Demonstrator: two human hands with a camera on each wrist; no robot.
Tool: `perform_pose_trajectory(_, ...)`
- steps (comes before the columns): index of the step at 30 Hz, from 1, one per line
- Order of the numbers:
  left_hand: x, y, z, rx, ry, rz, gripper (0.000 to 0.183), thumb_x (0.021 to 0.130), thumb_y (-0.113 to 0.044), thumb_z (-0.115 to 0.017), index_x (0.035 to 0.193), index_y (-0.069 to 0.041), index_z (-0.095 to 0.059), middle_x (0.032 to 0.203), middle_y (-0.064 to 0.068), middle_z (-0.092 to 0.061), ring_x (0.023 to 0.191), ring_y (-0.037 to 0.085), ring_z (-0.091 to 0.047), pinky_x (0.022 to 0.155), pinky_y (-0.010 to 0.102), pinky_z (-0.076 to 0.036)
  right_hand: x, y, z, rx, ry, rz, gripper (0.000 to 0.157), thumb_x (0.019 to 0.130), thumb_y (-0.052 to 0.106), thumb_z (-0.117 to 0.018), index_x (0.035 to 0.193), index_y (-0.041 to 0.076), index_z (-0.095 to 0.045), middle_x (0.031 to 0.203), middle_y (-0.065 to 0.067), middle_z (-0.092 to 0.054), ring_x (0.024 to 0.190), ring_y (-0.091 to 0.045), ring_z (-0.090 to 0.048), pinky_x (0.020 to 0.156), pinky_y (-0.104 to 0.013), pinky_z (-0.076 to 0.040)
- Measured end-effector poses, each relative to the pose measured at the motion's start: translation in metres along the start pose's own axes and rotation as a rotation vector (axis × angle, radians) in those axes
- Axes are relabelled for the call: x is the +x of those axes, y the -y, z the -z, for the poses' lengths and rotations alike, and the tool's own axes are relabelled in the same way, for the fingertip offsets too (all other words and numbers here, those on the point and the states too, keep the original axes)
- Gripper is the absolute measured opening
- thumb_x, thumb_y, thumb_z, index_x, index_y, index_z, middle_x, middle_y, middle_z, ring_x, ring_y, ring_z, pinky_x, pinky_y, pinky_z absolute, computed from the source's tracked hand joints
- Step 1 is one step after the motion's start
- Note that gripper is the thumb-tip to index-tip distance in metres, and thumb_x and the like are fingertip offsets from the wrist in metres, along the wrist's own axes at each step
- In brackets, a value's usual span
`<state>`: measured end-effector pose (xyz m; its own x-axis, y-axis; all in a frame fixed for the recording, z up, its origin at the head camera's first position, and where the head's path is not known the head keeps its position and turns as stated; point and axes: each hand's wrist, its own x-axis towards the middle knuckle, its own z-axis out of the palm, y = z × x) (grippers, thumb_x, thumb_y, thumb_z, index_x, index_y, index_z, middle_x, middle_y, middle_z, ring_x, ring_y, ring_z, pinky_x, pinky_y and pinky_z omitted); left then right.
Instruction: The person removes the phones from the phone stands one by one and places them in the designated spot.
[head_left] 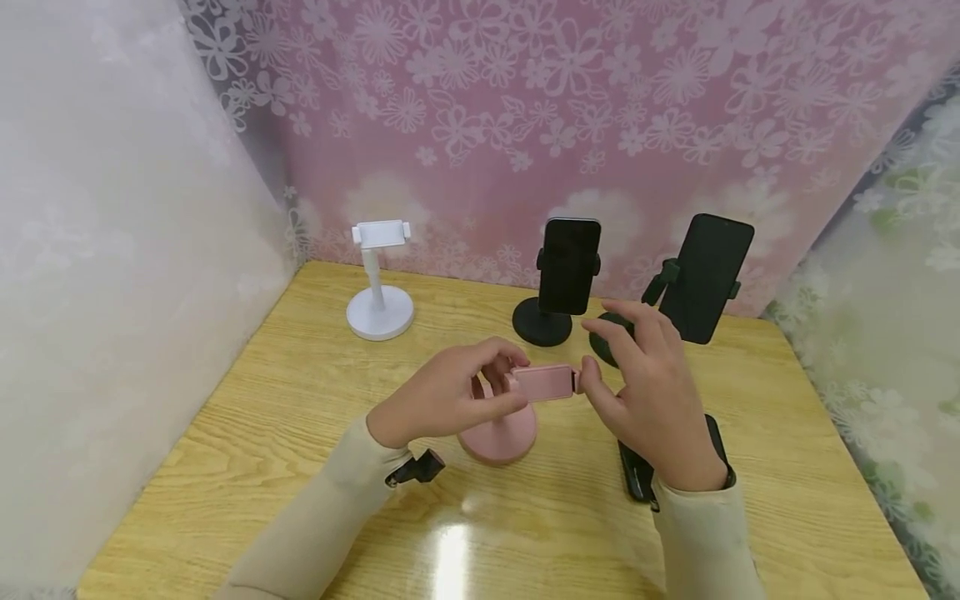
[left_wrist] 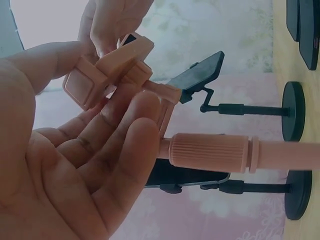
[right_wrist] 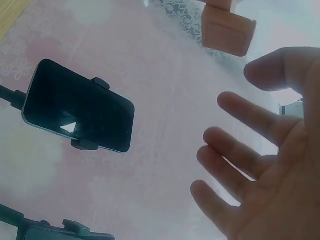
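A pink phone stand (head_left: 498,433) rises from its round base in front of me. My left hand (head_left: 457,387) holds the left end of its clamp (head_left: 545,382), thumb on the near side and fingers behind. In the left wrist view the pink clamp (left_wrist: 122,62) sits tilted above the ribbed collar (left_wrist: 207,152) of the post. My right hand (head_left: 648,383) is at the clamp's right end, its thumb tip right by the end jaw and its other fingers spread. The right wrist view has the right hand (right_wrist: 270,155) with parted fingers and nothing between them, just below the pink jaw.
At the back left stands a white phone stand (head_left: 380,312). A black stand (head_left: 542,322) bears a phone (head_left: 570,267) at the back middle; a dark green stand (head_left: 606,340) bears another phone (head_left: 707,277) farther right. Beneath the right wrist lies a black phone (head_left: 637,479), partly hidden.
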<state>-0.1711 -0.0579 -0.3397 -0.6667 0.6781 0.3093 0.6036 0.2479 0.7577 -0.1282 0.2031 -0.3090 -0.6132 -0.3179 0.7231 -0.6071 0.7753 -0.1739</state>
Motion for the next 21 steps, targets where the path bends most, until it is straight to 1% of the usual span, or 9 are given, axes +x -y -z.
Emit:
perform_pose_trajectory(5,0.002,0.005,-0.001,-0.112,-0.002,0.023,0.037,0.096,-0.028,-0.076,0.130,-0.015,-0.066,0.098,-0.011,-0.072,0.087,0.008,-0.067,0.072,0.031,-0.058,0.000,0.000,0.004,0.003,-0.024,-0.017,0.033,0.091,0.016,-0.064,0.121,0.001,-0.068,0.137,-0.023,-0.056,0.126,-0.045,-0.050,0.103,-0.063,-0.037)
perform_pose_trajectory(9,0.003,0.011,-0.003,-0.252,0.000,0.050,0.037,0.095,-0.021,-0.077,0.130,-0.015,-0.066,0.099,-0.005,-0.073,0.088,0.015,-0.067,0.072,0.033,-0.058,0.000,0.001,0.006,0.022,-0.018,-0.029,0.033,0.091,0.015,-0.065,0.121,0.000,-0.068,0.139,-0.023,-0.055,0.128,-0.045,-0.049,0.104,-0.062,-0.037)
perform_pose_trajectory(13,0.004,0.019,-0.010,-0.396,-0.003,0.066,0.038,0.094,-0.017,-0.077,0.130,-0.012,-0.064,0.100,0.003,-0.071,0.086,0.021,-0.065,0.069,0.030,-0.055,-0.001,0.003,0.008,0.044,0.000,-0.046,0.034,0.091,0.014,-0.066,0.122,0.001,-0.068,0.141,-0.021,-0.054,0.130,-0.043,-0.048,0.104,-0.061,-0.037)
perform_pose_trajectory(15,0.002,0.022,-0.015,-0.451,-0.007,0.074,0.039,0.095,-0.020,-0.076,0.130,-0.009,-0.062,0.099,0.006,-0.070,0.086,0.022,-0.066,0.068,0.029,-0.055,-0.003,0.004,0.010,0.055,0.004,-0.051,0.033,0.091,0.013,-0.067,0.122,0.001,-0.068,0.141,-0.020,-0.054,0.130,-0.043,-0.048,0.104,-0.061,-0.038)
perform_pose_trajectory(17,-0.002,0.024,-0.021,-0.466,-0.036,0.083,0.042,0.096,-0.027,-0.075,0.130,-0.008,-0.060,0.100,0.007,-0.069,0.086,0.021,-0.066,0.068,0.028,-0.055,-0.004,0.005,0.012,0.062,0.005,-0.054,0.032,0.091,0.012,-0.067,0.121,0.001,-0.068,0.141,-0.020,-0.054,0.130,-0.043,-0.047,0.104,-0.061,-0.037)
perform_pose_trajectory(19,-0.005,0.022,-0.025,-0.453,-0.079,0.090,0.042,0.097,-0.033,-0.075,0.128,-0.008,-0.061,0.103,0.006,-0.069,0.089,0.021,-0.067,0.069,0.029,-0.055,-0.004,0.006,0.014,0.067,0.003,-0.056,0.031,0.090,0.011,-0.068,0.120,0.001,-0.069,0.142,-0.020,-0.054,0.131,-0.043,-0.047,0.104,-0.061,-0.037)
perform_pose_trajectory(20,-0.005,0.020,-0.027,-0.440,-0.099,0.091,0.039,0.097,-0.034,-0.074,0.125,-0.008,-0.063,0.103,0.006,-0.069,0.093,0.020,-0.067,0.069,0.030,-0.056,-0.004,0.006,0.015,0.072,0.001,-0.054,0.031,0.090,0.010,-0.068,0.120,0.001,-0.069,0.142,-0.020,-0.054,0.131,-0.043,-0.047,0.103,-0.060,-0.038)
perform_pose_trajectory(21,-0.006,0.018,-0.028,-0.421,-0.115,0.094,0.036,0.098,-0.034,-0.072,0.122,-0.009,-0.065,0.103,0.005,-0.069,0.092,0.019,-0.066,0.070,0.030,-0.056,-0.003,0.006,0.016,0.076,-0.001,-0.051,0.031,0.090,0.009,-0.069,0.120,0.002,-0.069,0.143,-0.019,-0.054,0.132,-0.042,-0.047,0.103,-0.060,-0.039)
